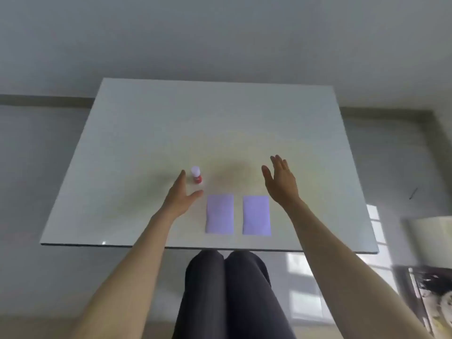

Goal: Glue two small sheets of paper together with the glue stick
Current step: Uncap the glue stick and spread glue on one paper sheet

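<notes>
Two small pale purple sheets lie side by side near the front edge of a white table (122, 148): the left sheet (220, 214) and the right sheet (256, 214), with a narrow gap between them. A glue stick (196, 175) with a red body and white cap stands upright behind and left of the left sheet. My left hand (181, 196) is open just left of the glue stick, fingers and thumb spread on either side, not touching it. My right hand (281, 182) hovers open behind the right sheet, holding nothing.
The table's front edge (210, 248) runs just above my knees in dark trousers (227, 289). Glossy floor surrounds the table. A white object (433, 241) and dark clutter (430, 294) sit at the lower right, off the table.
</notes>
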